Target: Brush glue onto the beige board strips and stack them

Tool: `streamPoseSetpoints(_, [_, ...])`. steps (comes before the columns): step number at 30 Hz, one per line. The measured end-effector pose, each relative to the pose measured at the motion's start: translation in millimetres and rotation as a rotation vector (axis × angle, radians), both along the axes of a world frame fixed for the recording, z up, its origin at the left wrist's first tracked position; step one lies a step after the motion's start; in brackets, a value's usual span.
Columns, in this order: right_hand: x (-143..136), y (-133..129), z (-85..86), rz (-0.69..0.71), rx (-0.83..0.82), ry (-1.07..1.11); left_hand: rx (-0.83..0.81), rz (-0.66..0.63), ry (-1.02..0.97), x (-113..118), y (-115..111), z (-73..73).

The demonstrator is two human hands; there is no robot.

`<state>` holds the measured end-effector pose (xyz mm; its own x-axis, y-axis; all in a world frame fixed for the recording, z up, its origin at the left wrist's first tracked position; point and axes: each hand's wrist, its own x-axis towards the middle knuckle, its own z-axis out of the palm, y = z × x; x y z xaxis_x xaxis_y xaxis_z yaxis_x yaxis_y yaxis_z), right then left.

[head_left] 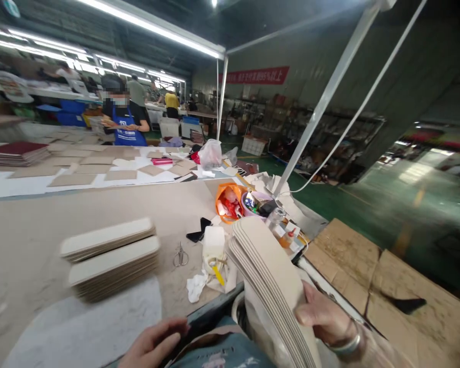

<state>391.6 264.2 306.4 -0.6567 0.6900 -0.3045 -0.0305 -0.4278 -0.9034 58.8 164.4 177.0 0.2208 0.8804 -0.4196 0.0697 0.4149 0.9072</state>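
Note:
My right hand (325, 314) grips a fanned stack of long, beige, round-cornered boards (268, 260), its thumb on top and its fingers hidden under the far edge. The boards slant up from my lap over the table edge. My left hand (157, 341) is low by the table's front edge, fingers stretched out, with nothing in it. Two neat piles of similar boards lie side by side on the table, a rear pile (107, 237) and a front pile (115, 263). A white paper sheet (99, 327) lies partly under the front pile.
Scissors (181, 255), a white container (213, 243) and crumpled tissue (196, 286) lie mid-table. Behind them are an orange bag (229, 202) and a lilac basin (253, 204). Flattened cardboard (341, 255) is at the right. A co-worker in a blue apron (126, 125) stands across the tables.

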Motion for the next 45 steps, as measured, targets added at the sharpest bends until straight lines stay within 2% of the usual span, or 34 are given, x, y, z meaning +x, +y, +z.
streamPoseSetpoints(3, [-38, 10, 0.7, 0.082, 0.056, 0.036, 0.05, 0.002, -0.313, 10, 14, 30.9])
streamPoseSetpoints(7, [-90, 24, 0.1, 0.297, 0.121, -0.005, 0.174, 0.047, -0.621, 17, 25, 65.8])
streamPoseSetpoints(10, [-131, 27, 0.0, 0.436, 0.163, -0.017, 0.252, 0.174, -0.759, 16, 21, 82.4])
streamPoseSetpoints(12, [-154, 24, -1.8, 0.484, 0.199, -0.025, 0.268, 0.302, -0.773, 11, 14, 87.0])
streamPoseSetpoints(15, [-181, 17, -6.2, 0.523, 0.282, -0.09, 0.263, 0.488, -0.765, -1, 2, 87.1])
streamPoseSetpoints(17, [-196, 12, -9.1, 0.528, 0.414, -0.154, 0.259, 0.588, -0.782, -9, -3, 85.1])
streamPoseSetpoints(20, [-217, 2, -14.8, 0.519, 0.794, -0.288, 0.303, 0.767, -0.819, -17, -7, 78.9])
streamPoseSetpoints(24, [-242, -14, -29.9, 0.501, 1.344, -0.522, 0.331, 1.038, -0.835, -21, -9, 59.9])
streamPoseSetpoints(27, [-257, -22, -38.4, 0.492, 1.618, -0.606, 0.461, 1.084, -0.857, -23, -13, 44.5])
streamPoseSetpoints(30, [-269, -27, -37.5, 0.482, 1.753, -0.614, 0.621, 1.039, -0.832, -27, -18, 37.0])
streamPoseSetpoints(32, [-275, -28, -33.8, 0.504, 1.757, -0.572, 0.654, 1.05, -0.836, -31, -19, 35.9])
streamPoseSetpoints(34, [-280, -28, -30.0, 0.553, 1.691, -0.494, 0.649, 1.092, -0.874, -38, -20, 35.2])
streamPoseSetpoints(38, [-279, -22, -29.7, 0.659, 1.391, -0.367, 0.587, 1.146, -0.961, -53, -25, 30.5])
streamPoseSetpoints(42, [-271, -8, -47.1, 0.725, 1.041, -0.401, 0.586, 1.154, -0.977, -67, -33, 26.0])
streamPoseSetpoints(45, [-270, -3, -64.7, 0.755, 0.919, -0.407, 0.563, 1.122, -0.939, -72, -35, 23.9])
